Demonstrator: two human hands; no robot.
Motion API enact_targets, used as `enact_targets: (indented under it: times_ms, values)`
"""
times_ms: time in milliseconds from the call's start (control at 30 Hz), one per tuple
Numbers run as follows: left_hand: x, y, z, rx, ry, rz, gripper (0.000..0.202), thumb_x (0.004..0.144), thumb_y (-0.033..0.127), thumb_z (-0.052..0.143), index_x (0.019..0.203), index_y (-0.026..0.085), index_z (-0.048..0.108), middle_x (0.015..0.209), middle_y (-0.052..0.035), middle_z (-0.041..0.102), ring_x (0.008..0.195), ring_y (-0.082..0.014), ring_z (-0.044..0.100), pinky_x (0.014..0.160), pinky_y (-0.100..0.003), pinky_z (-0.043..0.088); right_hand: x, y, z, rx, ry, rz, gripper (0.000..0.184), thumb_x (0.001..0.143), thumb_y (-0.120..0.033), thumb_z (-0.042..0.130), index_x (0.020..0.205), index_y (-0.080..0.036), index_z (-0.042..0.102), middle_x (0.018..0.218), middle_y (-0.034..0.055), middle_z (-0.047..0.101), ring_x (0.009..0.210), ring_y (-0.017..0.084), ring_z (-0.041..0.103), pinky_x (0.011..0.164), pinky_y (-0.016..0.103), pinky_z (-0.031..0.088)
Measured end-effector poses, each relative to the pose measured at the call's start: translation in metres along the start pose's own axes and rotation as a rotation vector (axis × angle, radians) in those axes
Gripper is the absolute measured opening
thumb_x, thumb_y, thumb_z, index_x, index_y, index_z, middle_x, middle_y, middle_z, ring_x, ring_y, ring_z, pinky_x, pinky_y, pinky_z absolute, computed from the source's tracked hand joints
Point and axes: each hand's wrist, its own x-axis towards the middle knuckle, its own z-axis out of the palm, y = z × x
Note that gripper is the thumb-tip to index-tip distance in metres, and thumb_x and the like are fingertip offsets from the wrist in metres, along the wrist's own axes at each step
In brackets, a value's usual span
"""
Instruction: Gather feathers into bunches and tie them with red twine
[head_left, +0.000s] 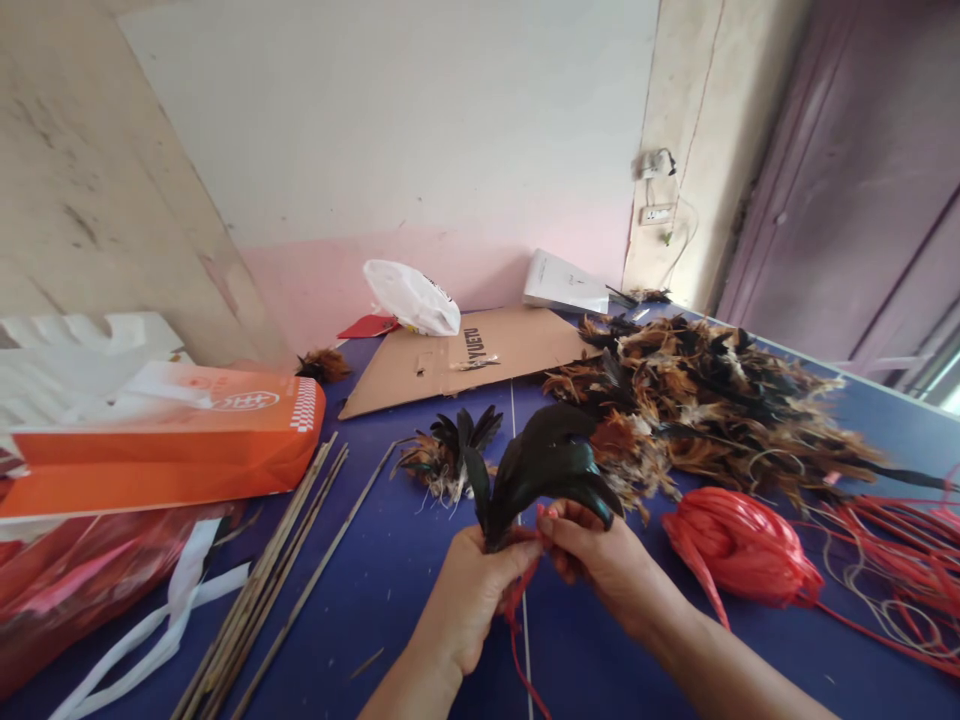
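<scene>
Long black feathers (551,455) fan upward from my left hand (480,580), whose thumb and fingers are closed around their base. My right hand (589,545) is pinched on a strip of red plastic string (517,610) right beside the left thumb. The string's tail hangs below the left hand over the table. How the string runs around the feather base is hidden by my fingers. Just behind the hands lies a small bunch of black and brown feathers (450,450) with pale ends.
A big heap of brown and black feathers (712,400) covers the right rear. Near it sits a red string ball (742,545) with tangled strands. Thin sticks (262,580) and an orange bag (247,460) lie left. Flat cardboard (480,355) rests at the back of the blue table (390,610).
</scene>
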Motion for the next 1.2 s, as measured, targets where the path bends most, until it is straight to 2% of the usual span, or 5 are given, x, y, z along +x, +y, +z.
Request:
enact_targets:
  times_ms: [100, 200, 500, 767, 1200]
  values:
    - [-0.002, 0.001, 0.001, -0.101, -0.048, -0.004, 0.018, 0.060, 0.027, 0.071, 0.065, 0.012, 0.062, 0.045, 0.0006, 0.053, 0.041, -0.0076, 0.047, 0.044, -0.018, 0.036, 0.000, 0.001, -0.001, 0.062, -0.061, 0.018, 0.024, 0.067, -0.035, 0.065, 0.065, -0.015, 0.051, 0.048, -0.0048, 0.048, 0.041, 0.006, 0.042, 0.041, 0.019, 0.029]
    - [-0.003, -0.001, 0.000, -0.142, -0.076, 0.009, 0.021, 0.062, 0.030, 0.070, 0.069, 0.012, 0.062, 0.053, -0.0032, 0.060, 0.049, -0.0119, 0.054, 0.048, -0.021, 0.039, 0.000, 0.002, -0.001, 0.068, -0.082, 0.019, 0.022, 0.066, -0.033, 0.066, 0.068, -0.015, 0.052, 0.049, -0.0050, 0.049, 0.042, 0.005, 0.042, 0.043, 0.019, 0.030]
    - [0.000, -0.003, 0.000, -0.175, 0.025, 0.000, 0.020, 0.059, 0.027, 0.072, 0.066, 0.013, 0.059, 0.048, 0.0025, 0.053, 0.040, -0.0057, 0.045, 0.041, -0.017, 0.032, -0.001, 0.002, -0.002, 0.075, -0.098, 0.024, 0.022, 0.065, -0.031, 0.066, 0.064, -0.014, 0.052, 0.046, -0.0048, 0.049, 0.040, 0.005, 0.041, 0.042, 0.019, 0.028]
    - [0.003, -0.003, -0.011, -0.234, -0.173, -0.212, 0.016, 0.061, 0.022, 0.070, 0.066, 0.013, 0.058, 0.038, 0.0103, 0.032, 0.031, 0.0016, 0.016, 0.033, -0.014, 0.006, -0.001, 0.002, -0.002, 0.179, -0.174, 0.119, 0.024, 0.063, -0.033, 0.068, 0.064, -0.013, 0.053, 0.046, -0.0035, 0.051, 0.039, 0.006, 0.044, 0.040, 0.019, 0.031]
    - [0.010, -0.010, -0.015, -0.410, -0.128, -0.187, 0.021, 0.060, 0.022, 0.072, 0.067, 0.014, 0.054, 0.040, 0.0112, 0.029, 0.032, 0.0014, 0.017, 0.032, -0.013, 0.007, -0.003, 0.000, 0.000, 0.125, -0.217, 0.106, 0.021, 0.064, -0.028, 0.068, 0.068, -0.012, 0.054, 0.049, -0.0030, 0.053, 0.041, 0.004, 0.045, 0.043, 0.016, 0.033]
